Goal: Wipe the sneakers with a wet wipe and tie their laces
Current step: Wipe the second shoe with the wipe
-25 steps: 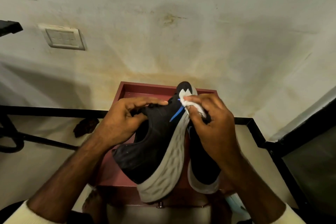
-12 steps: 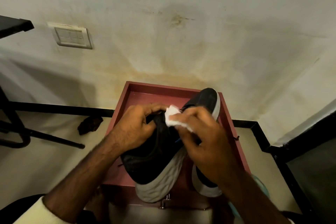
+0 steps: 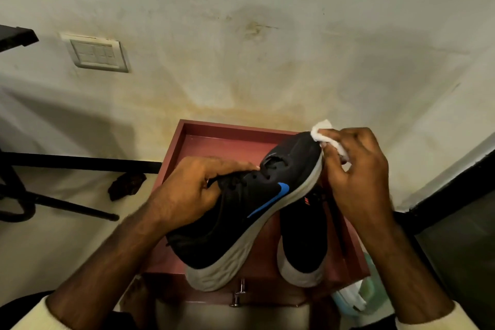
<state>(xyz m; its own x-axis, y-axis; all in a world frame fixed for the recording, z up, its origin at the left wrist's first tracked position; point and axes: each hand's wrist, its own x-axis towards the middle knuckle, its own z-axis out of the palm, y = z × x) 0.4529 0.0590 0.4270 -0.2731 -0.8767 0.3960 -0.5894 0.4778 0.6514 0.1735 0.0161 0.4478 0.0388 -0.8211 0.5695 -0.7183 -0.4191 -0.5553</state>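
sneaker (image 3: 241, 222) gripped by left hand (image 3: 187, 193); right hand (image 3: 356, 177) pinches wet wipe (image 3: 325, 134) at its toe, wiping under way; laces likely next

The far left part of the red tray (image 3: 214, 147) is left bare; its right side is blocked by two sneakers (image 3: 241, 222) and both hands (image 3: 359, 177).

Dim, yellowish light, soft shadows, wide-angle bending at edges
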